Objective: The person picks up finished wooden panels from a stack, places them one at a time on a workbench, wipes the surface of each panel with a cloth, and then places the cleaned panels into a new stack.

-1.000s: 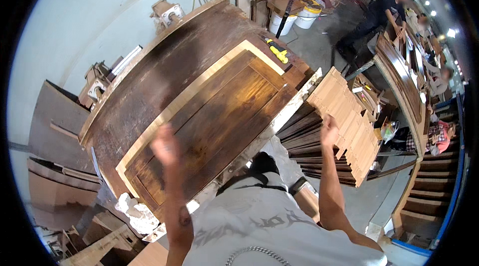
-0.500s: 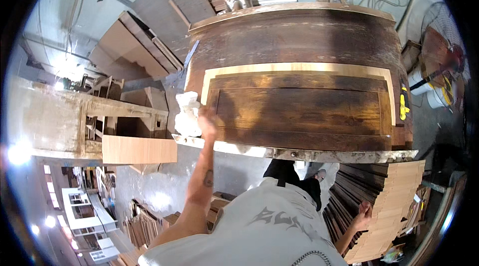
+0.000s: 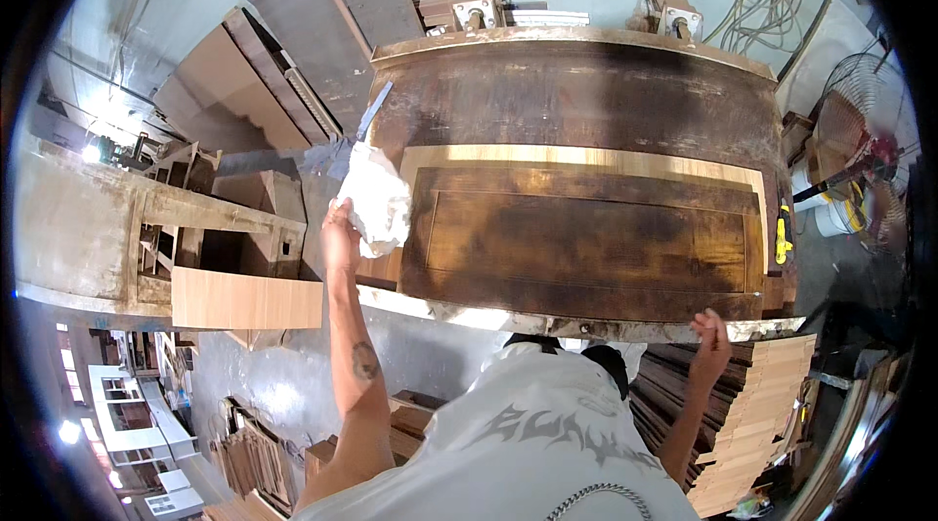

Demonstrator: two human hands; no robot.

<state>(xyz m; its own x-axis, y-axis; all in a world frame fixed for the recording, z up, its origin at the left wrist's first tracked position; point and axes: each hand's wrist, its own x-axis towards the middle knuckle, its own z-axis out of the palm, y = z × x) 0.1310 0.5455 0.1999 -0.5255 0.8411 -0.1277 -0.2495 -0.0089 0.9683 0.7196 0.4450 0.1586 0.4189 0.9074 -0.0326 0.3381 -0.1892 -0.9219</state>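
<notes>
My left hand (image 3: pixel 340 236) is at the left end of the workbench, its fingers closed on the edge of a crumpled white cloth (image 3: pixel 379 203). The cloth lies beside the left end of a dark-stained wooden panel (image 3: pixel 586 242). This panel has a framed, recessed centre with lighter amber patches. My right hand (image 3: pixel 711 337) is above the front edge of the bench near the panel's right corner, its fingers loosely curled with nothing visible in them. A pale wood strip (image 3: pixel 586 158) shows along the panel's far side.
The worn brown workbench (image 3: pixel 586 81) has metal clamp units (image 3: pixel 479 8) behind it. A yellow cutter (image 3: pixel 783 233) lies at its right end. Stacked wooden panels (image 3: pixel 752 423) stand close on my right. A fan (image 3: pixel 855 120) is at the far right, and another bench (image 3: pixel 78 228) is at the left.
My left hand has shifted left to the cloth's outer edge, and the cloth looks spread taller. My right hand has risen from beside the stacked panels to the bench's front edge. The view has shifted slightly.
</notes>
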